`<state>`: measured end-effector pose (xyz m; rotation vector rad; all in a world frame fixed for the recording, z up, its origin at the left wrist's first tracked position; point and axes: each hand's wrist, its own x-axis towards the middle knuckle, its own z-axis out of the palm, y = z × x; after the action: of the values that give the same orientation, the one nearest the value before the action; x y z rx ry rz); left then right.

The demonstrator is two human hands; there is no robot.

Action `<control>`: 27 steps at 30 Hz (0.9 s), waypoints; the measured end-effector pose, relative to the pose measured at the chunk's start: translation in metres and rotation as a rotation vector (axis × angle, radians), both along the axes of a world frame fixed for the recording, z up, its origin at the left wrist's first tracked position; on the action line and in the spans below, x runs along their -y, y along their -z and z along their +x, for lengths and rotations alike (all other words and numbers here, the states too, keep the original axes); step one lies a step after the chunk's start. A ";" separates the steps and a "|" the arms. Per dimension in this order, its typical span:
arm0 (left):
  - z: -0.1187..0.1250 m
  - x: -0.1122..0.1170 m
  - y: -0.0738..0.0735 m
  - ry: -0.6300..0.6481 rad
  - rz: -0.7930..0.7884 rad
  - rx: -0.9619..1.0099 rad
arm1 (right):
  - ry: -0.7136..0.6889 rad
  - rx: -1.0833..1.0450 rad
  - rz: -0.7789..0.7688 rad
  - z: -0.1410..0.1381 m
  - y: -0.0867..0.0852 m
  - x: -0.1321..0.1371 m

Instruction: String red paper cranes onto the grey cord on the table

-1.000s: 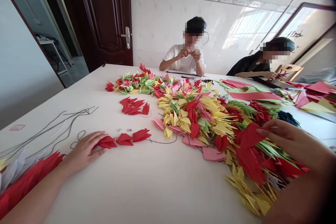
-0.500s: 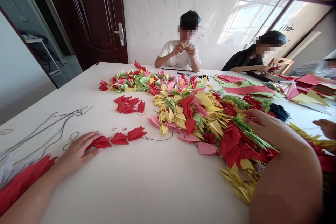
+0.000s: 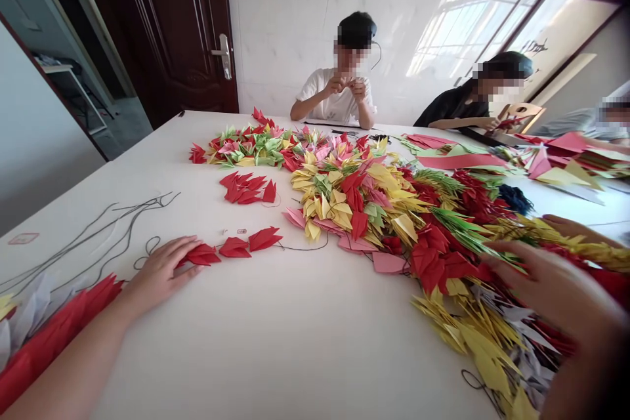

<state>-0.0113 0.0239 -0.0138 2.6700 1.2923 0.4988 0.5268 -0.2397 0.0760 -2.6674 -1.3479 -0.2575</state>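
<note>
My left hand (image 3: pixel 170 269) rests on the table with thumb and fingers around the end of a red folded-paper piece (image 3: pixel 207 254). Two more red folded pieces (image 3: pixel 235 247) (image 3: pixel 264 238) lie in line with it, and a thin dark cord (image 3: pixel 305 249) runs from them towards the pile. On the right, my right hand (image 3: pixel 546 285) is over the big heap, its fingers stretched out beside green folded strips (image 3: pixel 460 230) and red folded paper (image 3: pixel 430 259). Nothing shows in its grasp, though its far side is hidden.
A heap of yellow folded paper (image 3: pixel 329 207), mixed with red, pink and green, spreads across the table (image 3: pixel 275 341). Loose dark cords (image 3: pixel 93 243) lie at left. Red and white folded paper (image 3: pixel 63 335) sits by my left forearm. Across the table, people (image 3: pixel 339 95) handle small pieces.
My right hand has shifted right and towards me, off the green strips, uncovering more yellow and white paper. My left hand stays on the red piece. The view has tilted slightly.
</note>
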 end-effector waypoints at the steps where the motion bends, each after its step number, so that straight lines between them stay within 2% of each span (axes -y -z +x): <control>1: 0.000 0.000 0.000 -0.001 0.001 0.003 | -0.002 -0.053 -0.015 -0.004 0.013 -0.002; 4: 0.000 -0.001 0.002 0.010 0.013 0.021 | 0.105 -0.047 0.049 -0.014 0.044 -0.004; 6: 0.000 -0.001 0.002 0.017 0.023 0.032 | 0.114 0.000 0.134 -0.021 0.052 -0.004; 10: -0.001 -0.002 0.003 0.008 0.025 0.028 | 0.146 0.043 0.326 -0.032 0.044 -0.004; 14: -0.001 -0.002 0.002 0.006 0.012 0.012 | 0.441 0.009 0.591 -0.036 0.035 0.004; 16: -0.001 -0.002 0.001 0.004 0.009 0.010 | 0.523 -0.019 0.682 -0.035 0.037 0.008; 19: -0.001 -0.003 0.002 0.003 0.010 0.012 | 0.497 -0.056 0.723 -0.034 0.041 0.011; 27: -0.001 -0.002 0.003 -0.011 0.014 0.021 | 0.482 -0.149 0.647 -0.048 0.037 0.002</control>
<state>-0.0123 0.0258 -0.0172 2.6627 1.3035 0.5379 0.4790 -0.2414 0.0387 -2.3301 -0.4426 -0.4442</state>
